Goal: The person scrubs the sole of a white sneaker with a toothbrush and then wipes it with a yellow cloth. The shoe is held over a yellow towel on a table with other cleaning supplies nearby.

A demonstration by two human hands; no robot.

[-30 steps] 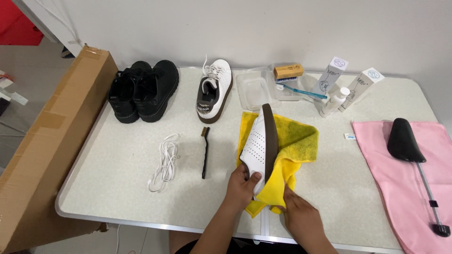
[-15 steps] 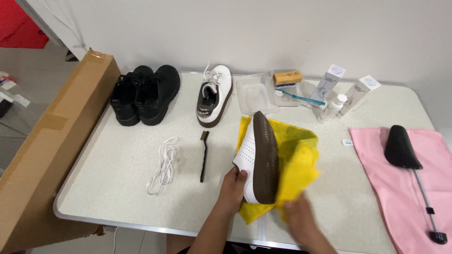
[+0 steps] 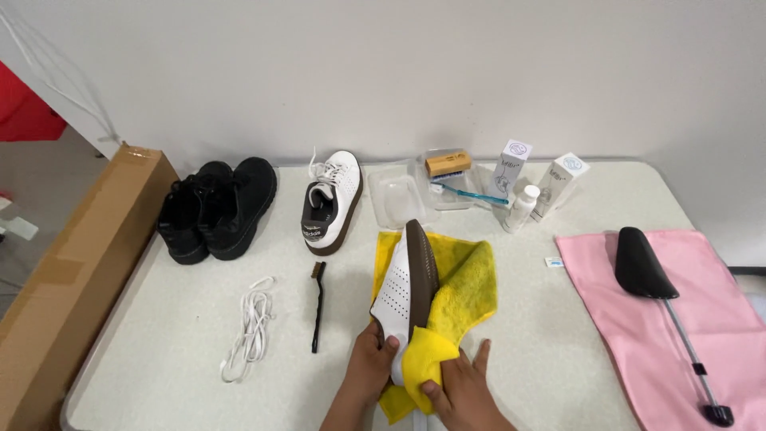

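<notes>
Left hand (image 3: 373, 357) is gripping the white sneaker (image 3: 403, 291) on edge; right hand (image 3: 451, 383) is pressing the yellow cloth (image 3: 467, 287) against it, near the table's front edge (image 3: 159, 383), with the black brush (image 3: 317, 307) lying just beside on the left.

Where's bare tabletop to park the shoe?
Free: the strip between the yellow cloth and pink cloth, and the front-left corner below the white laces. Crowded: the back edge, with black shoes, white shoe, clear trays and boxes.
</notes>
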